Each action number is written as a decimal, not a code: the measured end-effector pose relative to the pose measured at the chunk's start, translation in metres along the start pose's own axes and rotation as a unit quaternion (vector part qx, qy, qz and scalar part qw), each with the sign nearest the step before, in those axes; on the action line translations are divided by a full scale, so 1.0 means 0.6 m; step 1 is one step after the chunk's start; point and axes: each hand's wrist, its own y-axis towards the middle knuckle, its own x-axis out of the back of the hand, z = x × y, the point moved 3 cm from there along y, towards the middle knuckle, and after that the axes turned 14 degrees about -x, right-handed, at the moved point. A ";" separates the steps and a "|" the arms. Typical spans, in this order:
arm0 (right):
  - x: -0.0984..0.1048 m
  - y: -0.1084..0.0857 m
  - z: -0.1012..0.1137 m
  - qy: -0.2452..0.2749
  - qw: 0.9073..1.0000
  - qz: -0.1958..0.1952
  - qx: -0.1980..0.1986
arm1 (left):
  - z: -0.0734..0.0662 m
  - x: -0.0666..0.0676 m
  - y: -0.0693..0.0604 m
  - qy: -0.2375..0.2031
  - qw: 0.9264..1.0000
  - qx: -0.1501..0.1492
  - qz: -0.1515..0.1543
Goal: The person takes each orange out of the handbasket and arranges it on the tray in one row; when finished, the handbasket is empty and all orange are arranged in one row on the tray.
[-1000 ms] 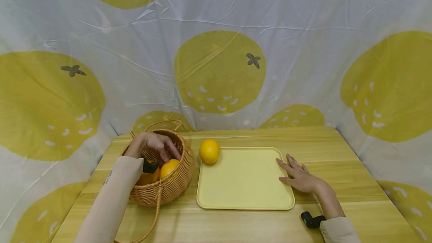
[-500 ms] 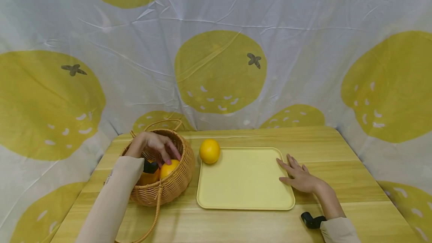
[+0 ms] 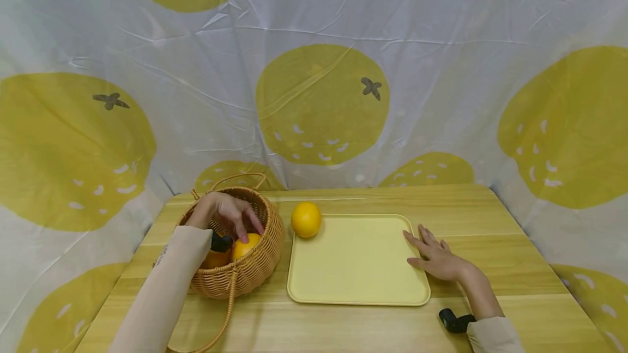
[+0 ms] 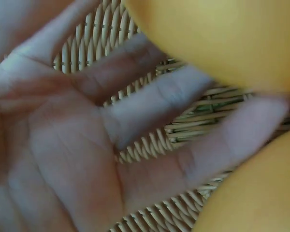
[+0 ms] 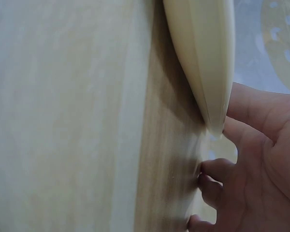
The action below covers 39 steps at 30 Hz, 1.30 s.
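Note:
My left hand [image 3: 230, 214] reaches into a round wicker basket [image 3: 257, 266] at the left of the table. Its thumb and fingers grip an orange [image 3: 246, 245] in there, the fingers passing behind the fruit in the left wrist view. Another orange [image 4: 261, 193] lies close below those fingers; the sleeve and wrist camera partly cover it in the head view. My right hand [image 3: 439, 260], fingers spread, touches the right rim of a pale yellow tray [image 3: 358, 260]. In the right wrist view some of its fingertips [image 5: 212, 169] rest on the tabletop.
A single orange [image 3: 306, 220] sits at the tray's back left corner. One basket handle [image 3: 229, 309] droops over the front onto the wooden table [image 3: 490, 222], the other stands up behind. A fruit-printed curtain [image 3: 417, 97] hangs along the back and sides.
The left thumb and fingers have shifted slightly over the orange in the basket. The right hand, tray and the orange on it stay put; the head view has drifted a little.

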 end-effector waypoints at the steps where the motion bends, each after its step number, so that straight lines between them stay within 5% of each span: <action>1: 0.000 0.000 0.000 0.000 1.000 0.000 0.000 | -0.002 0.000 -0.002 0.012 1.000 -0.005 -0.002; 13: 0.000 0.004 0.003 -0.004 1.000 0.000 0.002 | -0.031 0.015 -0.049 0.119 0.987 -0.009 -0.106; 24: 0.004 -0.002 0.002 0.000 1.000 -0.004 0.000 | -0.036 0.010 -0.051 0.191 0.968 -0.082 -0.143; 32: 0.001 -0.003 0.001 0.002 1.000 -0.005 -0.001 | -0.027 0.003 -0.049 0.172 0.967 -0.095 -0.162; 39: -0.001 -0.003 0.003 0.002 1.000 -0.002 0.001 | -0.013 0.000 -0.055 0.172 0.959 -0.105 -0.199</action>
